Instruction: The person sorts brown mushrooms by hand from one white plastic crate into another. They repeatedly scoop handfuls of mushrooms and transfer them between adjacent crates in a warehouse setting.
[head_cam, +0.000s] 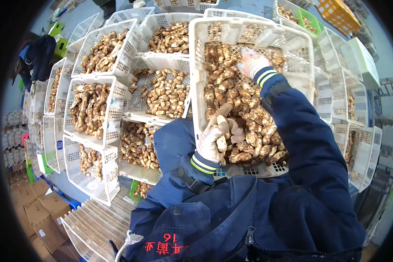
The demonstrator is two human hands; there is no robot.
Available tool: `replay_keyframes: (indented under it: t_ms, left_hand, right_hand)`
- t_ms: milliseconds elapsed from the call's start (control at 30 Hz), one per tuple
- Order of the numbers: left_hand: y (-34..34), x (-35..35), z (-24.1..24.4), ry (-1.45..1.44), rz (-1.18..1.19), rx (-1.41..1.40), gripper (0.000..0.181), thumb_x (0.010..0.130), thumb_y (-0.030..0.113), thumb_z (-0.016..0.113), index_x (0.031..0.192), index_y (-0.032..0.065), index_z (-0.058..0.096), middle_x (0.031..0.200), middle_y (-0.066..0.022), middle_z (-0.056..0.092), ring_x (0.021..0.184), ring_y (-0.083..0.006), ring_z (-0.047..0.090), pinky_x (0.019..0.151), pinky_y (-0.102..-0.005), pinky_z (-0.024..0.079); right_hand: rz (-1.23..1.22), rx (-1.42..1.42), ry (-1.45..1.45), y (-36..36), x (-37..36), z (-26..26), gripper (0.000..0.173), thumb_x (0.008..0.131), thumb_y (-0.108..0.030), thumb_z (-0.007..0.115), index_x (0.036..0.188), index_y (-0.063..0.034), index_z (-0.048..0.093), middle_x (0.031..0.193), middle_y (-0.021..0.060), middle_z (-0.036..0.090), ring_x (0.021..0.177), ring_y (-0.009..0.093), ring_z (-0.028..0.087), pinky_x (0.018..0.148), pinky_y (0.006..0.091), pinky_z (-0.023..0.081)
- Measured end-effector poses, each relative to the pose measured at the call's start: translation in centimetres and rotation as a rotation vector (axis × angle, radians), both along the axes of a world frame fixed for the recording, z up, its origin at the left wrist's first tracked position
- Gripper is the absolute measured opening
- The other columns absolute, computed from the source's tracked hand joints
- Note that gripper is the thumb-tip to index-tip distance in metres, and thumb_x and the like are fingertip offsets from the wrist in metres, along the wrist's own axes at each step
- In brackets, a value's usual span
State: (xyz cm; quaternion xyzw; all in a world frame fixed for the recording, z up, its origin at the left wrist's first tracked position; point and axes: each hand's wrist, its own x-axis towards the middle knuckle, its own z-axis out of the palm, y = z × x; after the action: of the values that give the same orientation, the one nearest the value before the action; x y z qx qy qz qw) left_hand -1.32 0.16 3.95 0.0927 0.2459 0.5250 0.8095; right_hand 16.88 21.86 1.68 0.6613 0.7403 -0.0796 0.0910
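A large white plastic crate (pixel 296 75) stands before me, part filled with knobbly brown tubers or roots (pixel 258 121), soil clinging to them. My left hand (pixel 216 137), in a soiled glove with a striped cuff, is over the crate's near left part, its fingers closed around a pale root (pixel 222 132). Farther off, my right hand (pixel 253 62), gloved too, reaches down into the upper middle of the same crate, beside the roots there. Its fingertips meet the crate's mesh floor or the roots; whether they grip anything is hidden.
White crates (pixel 113 111) of similar roots are packed on the left, others (pixel 357 98) on the right. Stacked crates or trays (pixel 91 226) and cardboard boxes (pixel 42 213) lie lower left. A co-worker (pixel 39 59) bends over crates at far left. An orange crate (pixel 339 16) is upper right.
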Motion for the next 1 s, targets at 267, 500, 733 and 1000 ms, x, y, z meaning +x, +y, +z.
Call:
replay_keyframes:
  t_ms: [267, 500, 733, 1000]
  left_hand:
    - [-0.2, -0.2, -2.2, 0.058, 0.048, -0.042, 0.04, 0.09, 0.033, 0.061, 0.115, 0.0016, 0.057, 0.114, -0.0134, 0.059, 0.118, -0.0331, 0.052, 0.098, -0.0535, 0.046]
    - [0.2, -0.1, -0.5, -0.154, 0.09, -0.063, 0.063, 0.09, 0.029, 0.061, 0.143, 0.0084, 0.033, 0.126, -0.0197, 0.053, 0.112, -0.0361, 0.057, 0.091, -0.0525, 0.052]
    - [0.1, -0.2, -1.8, -0.128, 0.017, -0.068, 0.064, 0.088, 0.028, 0.065, 0.14, 0.0057, 0.037, 0.129, -0.0181, 0.051, 0.116, -0.0316, 0.054, 0.095, -0.052, 0.048]
    - [0.0, 0.1, -2.6, 0.076, 0.061, 0.025, 0.073, 0.088, 0.048, 0.061, 0.142, 0.0076, 0.035, 0.128, -0.0136, 0.052, 0.117, -0.0278, 0.053, 0.094, -0.0489, 0.05]
  right_hand:
    - [-0.061, -0.08, 0.533, -1.7, 2.6, 1.7, 0.045, 0.085, -0.031, 0.059, 0.12, -0.0019, 0.054, 0.109, 0.0173, 0.064, 0.099, 0.027, 0.062, 0.085, 0.0377, 0.05]
    - [0.093, 0.109, 0.235, -0.9, -0.9, 4.4, 0.054, 0.09, -0.046, 0.051, 0.124, -0.0051, 0.056, 0.116, 0.0151, 0.063, 0.108, 0.029, 0.061, 0.093, 0.0401, 0.047]
    - [-0.088, 0.055, 0.045, 1.8, -5.1, 0.9, 0.052, 0.089, -0.047, 0.052, 0.121, -0.0066, 0.06, 0.124, 0.0148, 0.058, 0.118, 0.029, 0.054, 0.098, 0.0412, 0.044]
    - [-0.016, 0.086, 0.842, -7.8, -2.6, 5.5, 0.037, 0.081, -0.033, 0.063, 0.098, -0.0003, 0.066, 0.093, 0.0205, 0.063, 0.089, 0.037, 0.061, 0.082, 0.0414, 0.049]
